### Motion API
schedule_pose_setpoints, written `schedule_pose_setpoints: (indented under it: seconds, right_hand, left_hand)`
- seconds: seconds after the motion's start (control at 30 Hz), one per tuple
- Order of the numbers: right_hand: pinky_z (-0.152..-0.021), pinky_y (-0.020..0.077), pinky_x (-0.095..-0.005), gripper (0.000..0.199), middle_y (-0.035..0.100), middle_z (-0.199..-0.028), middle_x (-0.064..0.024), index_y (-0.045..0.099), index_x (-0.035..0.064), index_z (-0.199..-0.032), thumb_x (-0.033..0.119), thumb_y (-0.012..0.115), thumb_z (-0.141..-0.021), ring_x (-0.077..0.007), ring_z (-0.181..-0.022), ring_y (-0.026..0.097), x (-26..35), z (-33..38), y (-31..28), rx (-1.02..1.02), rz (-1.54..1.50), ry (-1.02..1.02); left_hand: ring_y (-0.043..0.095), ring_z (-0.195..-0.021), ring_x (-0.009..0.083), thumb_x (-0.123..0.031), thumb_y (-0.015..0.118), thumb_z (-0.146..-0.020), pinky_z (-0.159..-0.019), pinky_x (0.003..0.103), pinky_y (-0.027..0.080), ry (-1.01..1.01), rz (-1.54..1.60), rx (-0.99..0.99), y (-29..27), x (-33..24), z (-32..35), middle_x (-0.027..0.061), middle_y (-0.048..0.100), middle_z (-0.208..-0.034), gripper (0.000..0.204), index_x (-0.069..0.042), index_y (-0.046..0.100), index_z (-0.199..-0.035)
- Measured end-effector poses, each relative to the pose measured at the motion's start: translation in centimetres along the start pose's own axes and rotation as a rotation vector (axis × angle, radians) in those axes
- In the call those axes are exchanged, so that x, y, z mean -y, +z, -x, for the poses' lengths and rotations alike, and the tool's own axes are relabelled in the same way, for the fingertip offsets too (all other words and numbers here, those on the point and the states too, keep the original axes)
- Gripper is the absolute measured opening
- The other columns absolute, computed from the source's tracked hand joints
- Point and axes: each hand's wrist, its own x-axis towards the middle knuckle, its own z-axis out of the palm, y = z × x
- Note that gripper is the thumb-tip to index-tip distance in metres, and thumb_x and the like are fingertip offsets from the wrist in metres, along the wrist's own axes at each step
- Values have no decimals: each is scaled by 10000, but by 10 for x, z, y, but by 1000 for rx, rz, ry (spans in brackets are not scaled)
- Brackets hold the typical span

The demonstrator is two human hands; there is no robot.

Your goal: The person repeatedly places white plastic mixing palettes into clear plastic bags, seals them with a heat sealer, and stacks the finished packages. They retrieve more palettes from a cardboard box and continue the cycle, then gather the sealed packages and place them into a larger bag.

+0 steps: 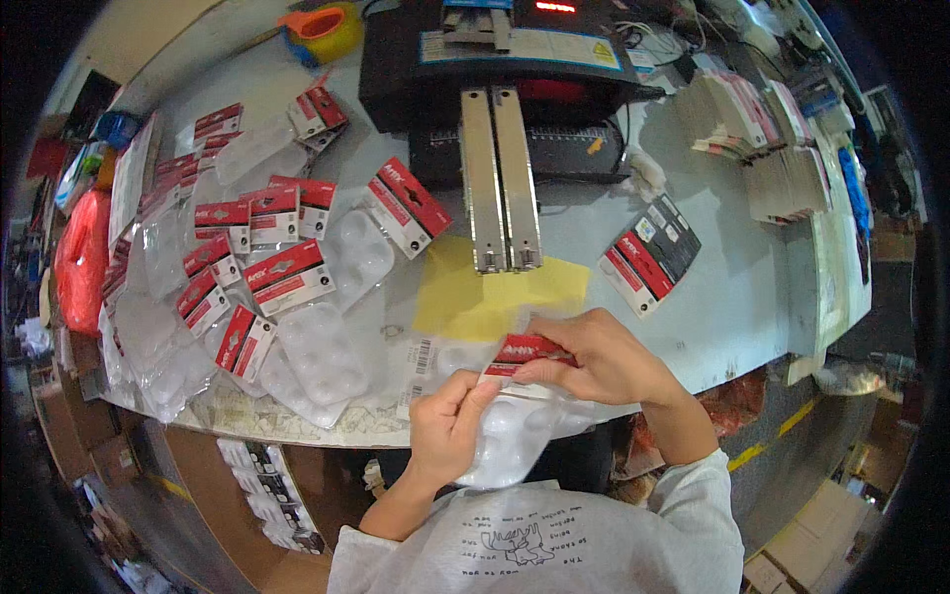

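Close to my body, my left hand (447, 424) pinches the left edge of a clear plastic package with a white moulded tray (507, 445) in it. My right hand (602, 358) has its thumb and fingers closed on the red and white header card (524, 348) at the package's top. The tray hangs tilted over the table's front edge, below both hands. Under and beyond the hands lies a yellow sheet (460, 297). Two parallel metal bars (500, 183) reach over that sheet from a black machine (495, 64); my hands are apart from them.
Several clear packages with red and white cards (289, 277) lie heaped at the left. A black and red card stack (650, 255) rests right of the bars. Stacks of cards (737, 114) stand far right. A yellow and orange container (325, 35) sits at the back left.
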Motion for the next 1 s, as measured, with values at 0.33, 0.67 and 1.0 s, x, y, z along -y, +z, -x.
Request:
schedule_pose_setpoints:
  seconds: [0.33, 0.67, 1.0]
  right_hand:
    - [-457, 420, -207, 218, 674, -779, -85, 678, -37, -888, 174, 636, -860, -98, -589, 632, -25, 29, 7, -19, -705, 566]
    - [-486, 451, -228, 151, 615, -673, -53, 622, 5, -769, 124, 601, -860, -110, -543, 586, -45, 1, 23, -280, -946, 523]
    - [-504, 473, -235, 154, 614, -688, -53, 616, -4, -791, 134, 604, -857, -118, -551, 595, -61, -20, 16, -393, -864, 457]
  left_hand:
    - [360, -594, 26, -143, 586, -911, -517, 193, 287, -22, 249, -334, 0, 20, -11, -52, 487, -631, 249, 8, 569, -714]
    - [450, -683, 114, -206, 423, -976, -648, 269, 408, -57, 99, -277, 13, 32, -49, 78, 523, -707, 290, 29, 530, -846]
    - [436, -652, 101, -202, 420, -980, -610, 258, 391, 51, 15, -308, 20, 37, -82, 42, 487, -669, 282, 0, 496, -798]
